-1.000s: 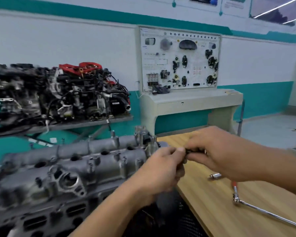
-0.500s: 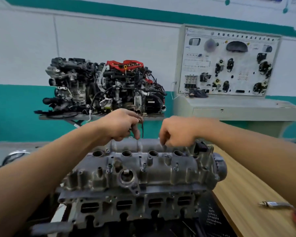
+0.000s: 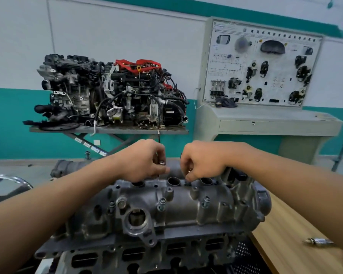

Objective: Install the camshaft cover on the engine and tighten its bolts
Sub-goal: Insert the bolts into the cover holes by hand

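Note:
The grey cast camshaft cover (image 3: pixel 186 206) sits on top of the engine (image 3: pixel 147 256) in front of me. Two bolts (image 3: pixel 161 203) stand partly raised in its near row. My left hand (image 3: pixel 143 161) hovers over the cover's far edge with fingers curled, pinching a bolt (image 3: pixel 162 162) whose silver head shows at its fingertips. Just to the right, my right hand (image 3: pixel 202 161) has its fingers curled down onto the cover beside a round opening (image 3: pixel 174 181), pinching a small bolt that is mostly hidden.
A wooden bench (image 3: pixel 297 242) runs along the right, with a silver socket piece (image 3: pixel 319 240) lying on it. Behind stand another engine on a stand (image 3: pixel 111 93), a training panel on a console (image 3: pixel 261 68) and a chrome stool rim (image 3: pixel 8 179) at left.
My view swung left from the bench to face the engine. Both hands went from meeting over the bench to reaching apart over the cover's far edge, then dropped closer to it.

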Demonstrator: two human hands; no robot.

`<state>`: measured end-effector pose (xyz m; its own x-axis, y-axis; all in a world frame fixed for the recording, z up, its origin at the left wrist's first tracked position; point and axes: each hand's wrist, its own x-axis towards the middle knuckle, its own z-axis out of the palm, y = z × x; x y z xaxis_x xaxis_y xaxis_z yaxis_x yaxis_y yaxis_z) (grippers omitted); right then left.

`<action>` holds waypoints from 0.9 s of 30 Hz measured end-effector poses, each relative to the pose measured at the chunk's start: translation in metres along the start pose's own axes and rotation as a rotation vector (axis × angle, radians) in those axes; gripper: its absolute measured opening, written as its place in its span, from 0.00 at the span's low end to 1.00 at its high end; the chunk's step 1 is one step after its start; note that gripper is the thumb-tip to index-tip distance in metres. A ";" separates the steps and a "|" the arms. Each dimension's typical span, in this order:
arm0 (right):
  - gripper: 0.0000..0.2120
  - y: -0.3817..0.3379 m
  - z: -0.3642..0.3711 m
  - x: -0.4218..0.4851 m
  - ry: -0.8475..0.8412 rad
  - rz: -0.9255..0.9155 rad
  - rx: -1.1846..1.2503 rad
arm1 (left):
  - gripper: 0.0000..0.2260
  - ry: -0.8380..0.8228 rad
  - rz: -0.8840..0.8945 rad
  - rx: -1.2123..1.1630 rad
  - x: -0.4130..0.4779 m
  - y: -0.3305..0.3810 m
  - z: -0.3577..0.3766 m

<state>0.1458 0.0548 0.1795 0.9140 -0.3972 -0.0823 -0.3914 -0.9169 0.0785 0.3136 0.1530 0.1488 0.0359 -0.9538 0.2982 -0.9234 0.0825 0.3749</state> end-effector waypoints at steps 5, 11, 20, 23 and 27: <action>0.02 0.003 0.006 -0.003 0.081 -0.013 0.089 | 0.08 -0.062 -0.030 -0.015 -0.006 -0.009 0.002; 0.03 -0.010 -0.005 0.003 0.148 -0.053 0.082 | 0.04 -0.040 -0.050 -0.019 -0.007 -0.008 -0.013; 0.05 0.013 0.014 -0.015 -0.011 0.114 0.111 | 0.09 -0.071 0.019 0.175 -0.008 -0.011 0.011; 0.05 0.016 0.019 -0.015 0.061 0.102 0.189 | 0.09 -0.108 0.044 0.162 -0.008 -0.013 0.010; 0.05 0.014 0.021 -0.013 0.073 0.057 0.201 | 0.07 -0.106 0.046 0.127 -0.008 -0.015 0.009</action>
<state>0.1258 0.0464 0.1603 0.8921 -0.4517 -0.0105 -0.4496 -0.8853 -0.1189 0.3233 0.1566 0.1329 -0.0414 -0.9755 0.2159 -0.9644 0.0956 0.2468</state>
